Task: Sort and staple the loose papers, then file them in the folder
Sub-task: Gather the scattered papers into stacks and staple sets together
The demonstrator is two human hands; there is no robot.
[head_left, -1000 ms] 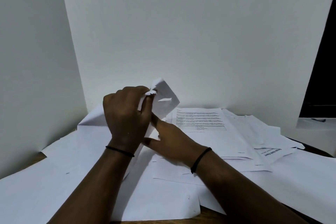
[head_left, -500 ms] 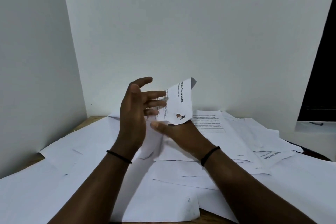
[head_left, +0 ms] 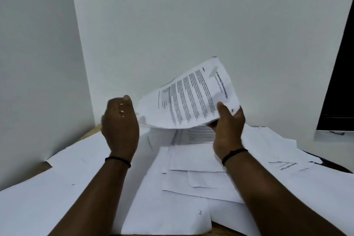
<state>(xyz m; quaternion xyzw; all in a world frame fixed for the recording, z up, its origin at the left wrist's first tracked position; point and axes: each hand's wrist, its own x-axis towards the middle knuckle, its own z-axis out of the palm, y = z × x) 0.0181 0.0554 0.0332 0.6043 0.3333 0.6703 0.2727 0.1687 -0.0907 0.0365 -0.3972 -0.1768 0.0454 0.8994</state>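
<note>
White printed sheet (head_left: 193, 99), crumpled half a second ago, now lies unfolded, pinched by the right hand (head_left: 228, 120); the left hand (head_left: 120, 122) has let go, fingers loosely curled, above scattered papers (head_left: 197, 161).

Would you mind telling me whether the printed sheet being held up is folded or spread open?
Spread open: the printed sheet shows its full text, pinched by the right hand.

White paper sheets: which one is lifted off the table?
The printed white sheet with dense text lines, gripped at its lower right corner by the right hand. Every other sheet lies flat on the table; the left hand holds nothing.
</note>
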